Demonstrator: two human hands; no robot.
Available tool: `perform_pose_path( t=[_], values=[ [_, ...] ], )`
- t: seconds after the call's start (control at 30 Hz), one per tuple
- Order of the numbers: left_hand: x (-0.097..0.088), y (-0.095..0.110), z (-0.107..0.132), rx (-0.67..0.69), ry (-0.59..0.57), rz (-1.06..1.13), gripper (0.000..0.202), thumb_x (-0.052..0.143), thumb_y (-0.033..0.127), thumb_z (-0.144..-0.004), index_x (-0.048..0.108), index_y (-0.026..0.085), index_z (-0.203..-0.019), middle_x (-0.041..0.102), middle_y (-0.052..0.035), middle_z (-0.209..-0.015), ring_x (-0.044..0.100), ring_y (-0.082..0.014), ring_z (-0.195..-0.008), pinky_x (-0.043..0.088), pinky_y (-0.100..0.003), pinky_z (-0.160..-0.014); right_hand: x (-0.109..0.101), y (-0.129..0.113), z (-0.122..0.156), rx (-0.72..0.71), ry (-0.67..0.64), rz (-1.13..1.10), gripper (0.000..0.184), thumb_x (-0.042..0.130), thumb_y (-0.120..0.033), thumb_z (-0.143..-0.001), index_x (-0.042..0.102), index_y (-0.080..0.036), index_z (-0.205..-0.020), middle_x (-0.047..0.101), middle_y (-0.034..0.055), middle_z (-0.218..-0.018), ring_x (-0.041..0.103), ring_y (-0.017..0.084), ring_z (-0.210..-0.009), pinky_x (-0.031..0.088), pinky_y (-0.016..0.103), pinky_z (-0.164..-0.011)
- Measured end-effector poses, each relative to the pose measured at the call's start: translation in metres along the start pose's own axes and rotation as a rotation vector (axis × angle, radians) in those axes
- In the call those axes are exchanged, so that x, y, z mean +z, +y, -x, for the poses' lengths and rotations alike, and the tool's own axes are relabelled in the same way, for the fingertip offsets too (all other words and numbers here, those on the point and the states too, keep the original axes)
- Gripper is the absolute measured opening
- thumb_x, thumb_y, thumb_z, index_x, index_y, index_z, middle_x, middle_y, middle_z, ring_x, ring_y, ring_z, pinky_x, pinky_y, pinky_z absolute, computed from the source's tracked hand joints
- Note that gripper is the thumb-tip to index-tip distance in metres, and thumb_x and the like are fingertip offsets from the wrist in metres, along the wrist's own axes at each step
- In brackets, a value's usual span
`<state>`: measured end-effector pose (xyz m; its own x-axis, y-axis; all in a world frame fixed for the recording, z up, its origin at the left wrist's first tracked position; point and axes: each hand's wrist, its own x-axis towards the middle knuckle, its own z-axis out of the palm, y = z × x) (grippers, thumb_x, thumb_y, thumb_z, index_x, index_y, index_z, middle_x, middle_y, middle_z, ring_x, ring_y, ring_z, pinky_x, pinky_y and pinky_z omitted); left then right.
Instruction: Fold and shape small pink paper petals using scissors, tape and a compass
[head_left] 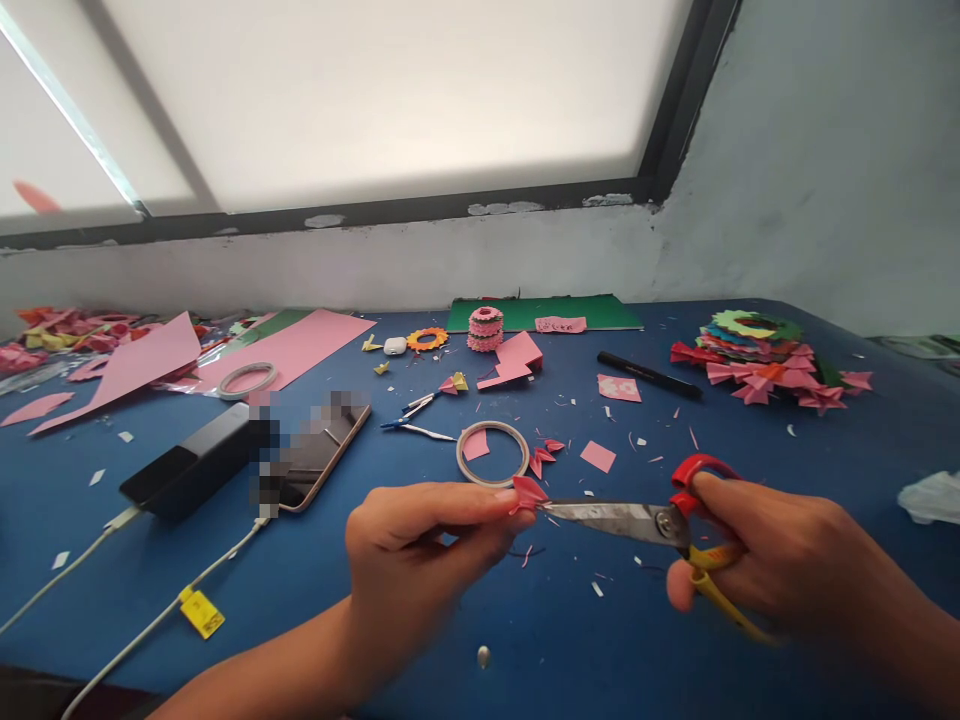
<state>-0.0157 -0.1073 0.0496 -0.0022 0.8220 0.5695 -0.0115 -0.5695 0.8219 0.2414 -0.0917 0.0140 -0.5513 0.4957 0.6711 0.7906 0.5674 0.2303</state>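
Between the thumb and fingertips of my left hand (431, 545) is a small folded pink-red paper piece (530, 493). My right hand (780, 540) grips scissors (611, 518) with red and yellow handles, their blades pointing left. The blade tips meet the right edge of the paper piece; whether they cut into it is too small to tell. Just behind my left fingertips lies a roll of tape (459, 455) around a pink scrap. Beside the roll are folded red paper pieces (541, 458), with a pink paper square (598, 457) to their right.
A phone (319, 460) and a black power bank (191, 460) with white cables lie left. Behind are a pink ring stack (486, 330), a black marker (649, 375) and a compass (420, 418). Paper flowers (772, 375) are piled right; pink sheets (300, 345) lie back left. Scraps dot the blue table.
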Motion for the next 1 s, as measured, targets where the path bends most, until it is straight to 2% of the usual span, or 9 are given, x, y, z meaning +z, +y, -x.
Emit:
perform_pose_path(
  t=[0.23, 0.5, 0.7, 1.0],
  values=[
    [-0.002, -0.001, 0.002, -0.014, -0.013, 0.017, 0.04, 0.069, -0.006, -0.062, 0.075, 0.03, -0.078, 0.076, 0.0048, -0.074, 0.073, -0.018, -0.065, 0.063, -0.022, -0.052, 0.003, 0.001, 0.007, 0.027, -0.024, -0.023, 0.036, 0.049, -0.051, -0.079, 0.037, -0.023, -0.058, 0.041, -0.0049, -0.043, 0.04, 0.01, -0.033, 0.034, 0.025, -0.035],
    [-0.002, 0.0, 0.002, -0.008, -0.014, 0.033, 0.04, 0.07, -0.006, -0.063, 0.075, 0.03, -0.078, 0.076, 0.0047, -0.075, 0.073, -0.0181, -0.066, 0.063, -0.022, -0.053, 0.001, -0.004, -0.001, -0.028, 0.011, 0.042, 0.042, 0.04, -0.054, -0.084, 0.047, -0.02, -0.06, 0.042, -0.0029, -0.042, 0.045, 0.01, -0.031, 0.037, 0.024, -0.035],
    [-0.002, -0.001, 0.001, 0.005, -0.058, 0.015, 0.043, 0.07, -0.006, -0.064, 0.075, 0.032, -0.083, 0.076, 0.0051, -0.079, 0.073, -0.0174, -0.068, 0.064, -0.021, -0.058, 0.002, -0.007, 0.0, 0.003, 0.006, 0.068, 0.046, 0.041, -0.059, -0.081, 0.044, -0.021, -0.056, 0.04, -0.0027, -0.042, 0.045, 0.012, -0.03, 0.036, 0.026, -0.035],
    [-0.002, 0.0, 0.0, 0.043, -0.066, 0.038, 0.04, 0.069, -0.007, -0.063, 0.075, 0.028, -0.082, 0.076, 0.0018, -0.077, 0.073, -0.0192, -0.064, 0.064, -0.022, -0.053, -0.001, -0.005, -0.006, -0.016, 0.056, 0.037, 0.044, 0.038, -0.05, -0.087, 0.044, -0.02, -0.055, 0.042, -0.0052, -0.041, 0.042, 0.007, -0.03, 0.036, 0.02, -0.035]
  ],
)
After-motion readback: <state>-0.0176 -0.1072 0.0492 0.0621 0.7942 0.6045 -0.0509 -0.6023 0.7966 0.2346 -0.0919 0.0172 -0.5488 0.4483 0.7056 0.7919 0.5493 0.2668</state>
